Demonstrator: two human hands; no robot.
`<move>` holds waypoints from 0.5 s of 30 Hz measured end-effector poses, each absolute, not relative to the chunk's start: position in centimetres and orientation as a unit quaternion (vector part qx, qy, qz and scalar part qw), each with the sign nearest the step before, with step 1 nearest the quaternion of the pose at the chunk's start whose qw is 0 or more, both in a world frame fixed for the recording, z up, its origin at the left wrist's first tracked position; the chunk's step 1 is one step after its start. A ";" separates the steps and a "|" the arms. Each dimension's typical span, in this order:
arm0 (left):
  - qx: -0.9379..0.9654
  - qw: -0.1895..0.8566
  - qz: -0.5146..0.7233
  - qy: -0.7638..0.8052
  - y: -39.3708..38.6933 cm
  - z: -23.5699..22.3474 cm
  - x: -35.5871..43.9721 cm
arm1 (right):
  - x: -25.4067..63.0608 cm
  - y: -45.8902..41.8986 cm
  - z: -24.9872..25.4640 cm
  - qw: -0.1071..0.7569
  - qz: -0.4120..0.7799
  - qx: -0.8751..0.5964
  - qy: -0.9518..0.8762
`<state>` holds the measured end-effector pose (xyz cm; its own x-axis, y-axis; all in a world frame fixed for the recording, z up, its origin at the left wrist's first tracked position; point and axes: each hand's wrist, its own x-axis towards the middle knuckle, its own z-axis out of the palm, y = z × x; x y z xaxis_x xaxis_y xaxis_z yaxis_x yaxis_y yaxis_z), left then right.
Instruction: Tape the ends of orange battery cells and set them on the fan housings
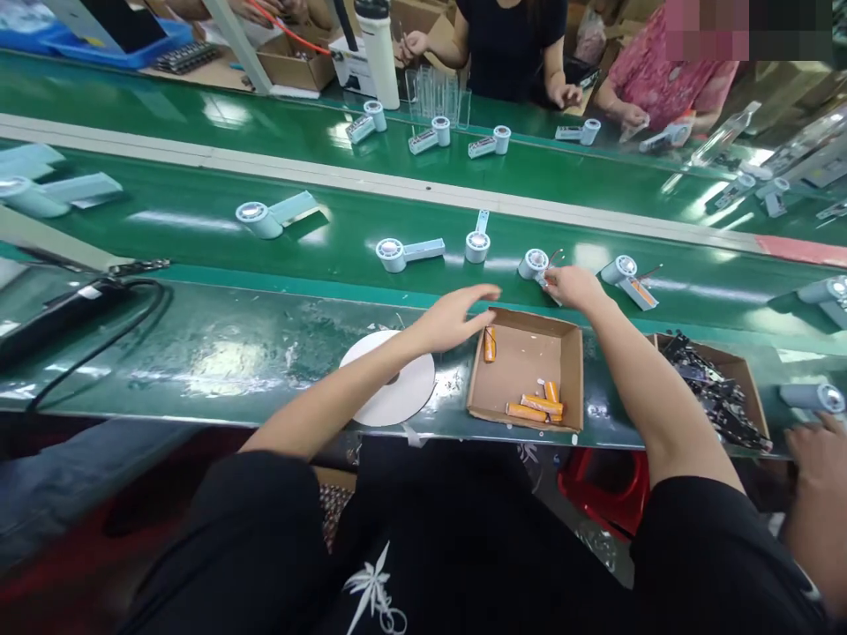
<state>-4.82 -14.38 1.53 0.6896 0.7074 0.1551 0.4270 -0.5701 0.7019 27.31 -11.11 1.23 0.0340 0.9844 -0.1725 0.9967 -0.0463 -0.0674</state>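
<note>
My left hand is open, thumb and fingers apart, with nothing in it, at the upper left corner of a shallow cardboard box. Inside that box lie several orange cylindrical batteries, one by the left wall and the others bunched at the lower right. On the green belt, my right hand has its fingers closed on the handle end of a light blue handheld fan. Thin wires stick up beside this fan. The fingers partly hide its handle. To its right is another fan with an orange battery in its open handle.
More fans lie along the belt. A white disc rests left of the box. Right of my arm stands a box of black parts. A co-worker's hand touches a fan at far right. Other people work across the belt.
</note>
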 end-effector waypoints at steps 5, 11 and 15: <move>0.879 0.239 0.194 0.365 -23.8 -4.3 -22.2 | 29.0 -11.9 0.5 -0.049 -0.043 0.759 0.648; 0.873 0.177 0.157 0.426 -28.0 -6.2 -26.3 | 27.0 -14.8 3.8 -0.133 -0.017 0.759 0.637; 0.868 0.156 0.191 0.431 -28.6 -2.0 -23.3 | 21.7 -21.1 6.5 -0.233 -0.166 0.650 0.704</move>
<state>-23.26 -28.58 -1.98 0.5565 0.8072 0.1969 0.6883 -0.5806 0.4349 21.72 -21.13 6.52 -0.0475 0.9925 0.1129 0.8379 0.1011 -0.5363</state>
